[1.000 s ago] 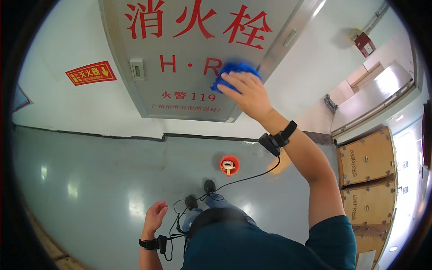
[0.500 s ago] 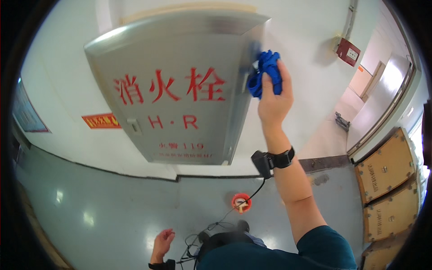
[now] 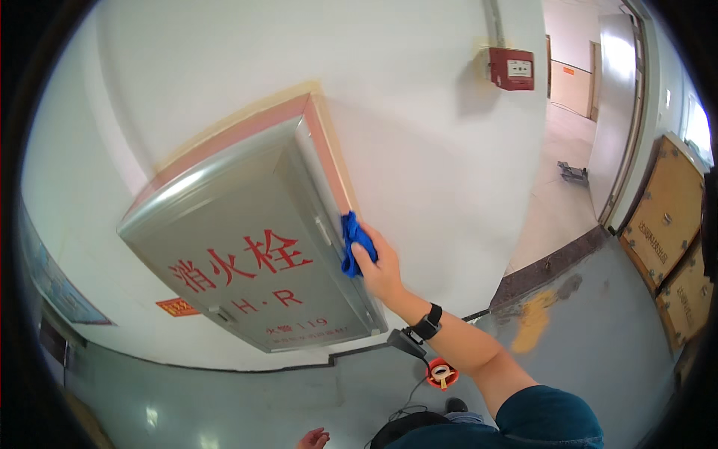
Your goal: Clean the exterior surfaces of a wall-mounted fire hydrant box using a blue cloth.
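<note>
A silver metal fire hydrant cabinet point(image 3: 247, 187) with red lettering is mounted on the white wall. My right hand point(image 3: 380, 263) is closed around a crumpled blue cloth point(image 3: 357, 243) and presses it against the cabinet's right side, beside the door edge. The thumb lies over the cloth. A black strap with a small device point(image 3: 419, 333) is on my right wrist, and a cable hangs from it. Low in the view, my left hand point(image 3: 314, 438) hangs over the floor with nothing in it, its fingers slightly bent and apart.
A red alarm box point(image 3: 512, 69) sits on the wall at the upper right, near an open doorway with a grey door point(image 3: 613, 112). Wooden crates point(image 3: 666, 217) stand at the right. Near my feet is a small red bucket point(image 3: 432, 374) with tools inside; cables lie beside it.
My view has turned right and upward, so the cabinet sits lower and tilted. My right hand with the cloth has moved down along the cabinet's right side. My left hand shows less.
</note>
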`<state>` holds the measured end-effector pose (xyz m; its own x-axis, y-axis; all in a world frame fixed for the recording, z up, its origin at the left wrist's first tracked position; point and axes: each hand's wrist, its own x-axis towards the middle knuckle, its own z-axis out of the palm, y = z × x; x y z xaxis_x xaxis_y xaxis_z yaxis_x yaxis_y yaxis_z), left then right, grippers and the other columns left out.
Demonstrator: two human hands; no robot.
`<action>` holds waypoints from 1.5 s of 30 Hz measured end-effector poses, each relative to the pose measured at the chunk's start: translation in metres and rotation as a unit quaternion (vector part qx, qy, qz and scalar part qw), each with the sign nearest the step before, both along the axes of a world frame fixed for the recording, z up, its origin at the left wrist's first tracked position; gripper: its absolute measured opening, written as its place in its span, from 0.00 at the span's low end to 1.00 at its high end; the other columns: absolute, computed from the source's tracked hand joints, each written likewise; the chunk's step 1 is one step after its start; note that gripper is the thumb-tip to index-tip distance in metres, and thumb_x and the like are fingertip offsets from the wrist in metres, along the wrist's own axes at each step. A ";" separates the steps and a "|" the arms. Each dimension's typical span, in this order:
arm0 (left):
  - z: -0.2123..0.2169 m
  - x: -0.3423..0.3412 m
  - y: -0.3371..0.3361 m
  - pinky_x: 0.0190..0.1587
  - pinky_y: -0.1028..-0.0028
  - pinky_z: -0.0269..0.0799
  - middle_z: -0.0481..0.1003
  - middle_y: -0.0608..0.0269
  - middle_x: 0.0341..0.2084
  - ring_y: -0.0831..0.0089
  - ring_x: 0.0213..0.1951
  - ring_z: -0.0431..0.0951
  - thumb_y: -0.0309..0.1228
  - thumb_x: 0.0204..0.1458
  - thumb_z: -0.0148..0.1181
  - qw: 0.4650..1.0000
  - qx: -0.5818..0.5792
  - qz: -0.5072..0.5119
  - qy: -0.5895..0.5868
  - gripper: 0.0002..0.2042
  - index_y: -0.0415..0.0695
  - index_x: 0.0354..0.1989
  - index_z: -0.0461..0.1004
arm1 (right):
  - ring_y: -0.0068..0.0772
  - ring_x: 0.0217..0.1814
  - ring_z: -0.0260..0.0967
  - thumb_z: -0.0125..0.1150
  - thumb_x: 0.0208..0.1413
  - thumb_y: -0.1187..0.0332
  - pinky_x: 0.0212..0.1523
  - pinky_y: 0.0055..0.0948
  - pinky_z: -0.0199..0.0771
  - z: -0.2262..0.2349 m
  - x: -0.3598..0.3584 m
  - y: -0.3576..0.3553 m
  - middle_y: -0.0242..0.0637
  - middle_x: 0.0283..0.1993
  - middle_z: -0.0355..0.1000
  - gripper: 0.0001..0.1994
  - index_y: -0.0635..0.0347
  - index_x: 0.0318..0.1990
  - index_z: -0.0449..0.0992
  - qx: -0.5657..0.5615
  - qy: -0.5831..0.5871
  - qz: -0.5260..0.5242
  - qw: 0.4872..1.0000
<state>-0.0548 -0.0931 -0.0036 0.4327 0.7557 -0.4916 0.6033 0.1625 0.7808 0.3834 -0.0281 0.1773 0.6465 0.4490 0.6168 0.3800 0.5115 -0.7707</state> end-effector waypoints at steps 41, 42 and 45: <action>-0.042 -0.022 -0.014 0.64 0.57 0.58 0.65 0.48 0.62 0.54 0.63 0.63 0.49 0.57 0.56 0.998 0.000 0.061 -0.012 0.32 0.40 0.63 0.64 | 0.38 0.45 0.72 0.61 0.52 0.70 0.37 0.36 0.76 0.220 0.117 0.083 0.35 0.46 0.68 0.13 0.45 0.45 0.79 0.027 -0.410 -0.325 0.852; -0.040 -0.024 -0.017 0.65 0.57 0.57 0.64 0.47 0.63 0.54 0.64 0.62 0.49 0.57 0.57 0.998 -0.007 0.067 0.001 0.32 0.40 0.64 0.64 | 0.38 0.45 0.72 0.61 0.52 0.70 0.37 0.36 0.76 0.224 0.118 0.091 0.35 0.46 0.68 0.13 0.45 0.45 0.79 0.034 -0.412 -0.317 0.854; -0.002 -0.014 -0.033 0.65 0.57 0.57 0.62 0.47 0.64 0.53 0.64 0.61 0.49 0.56 0.57 0.996 -0.027 0.080 0.031 0.32 0.41 0.64 0.63 | 0.40 0.42 0.69 0.58 0.48 0.76 0.35 0.36 0.76 0.231 0.132 0.111 0.35 0.42 0.67 0.15 0.45 0.43 0.77 -0.008 -0.530 -0.357 0.769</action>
<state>-0.0684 -0.1262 -0.0053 0.2756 0.7847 -0.5552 0.6135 0.3011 0.7300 0.5154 0.0826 0.4081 -0.1311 0.2263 0.9652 0.9788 -0.1253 0.1623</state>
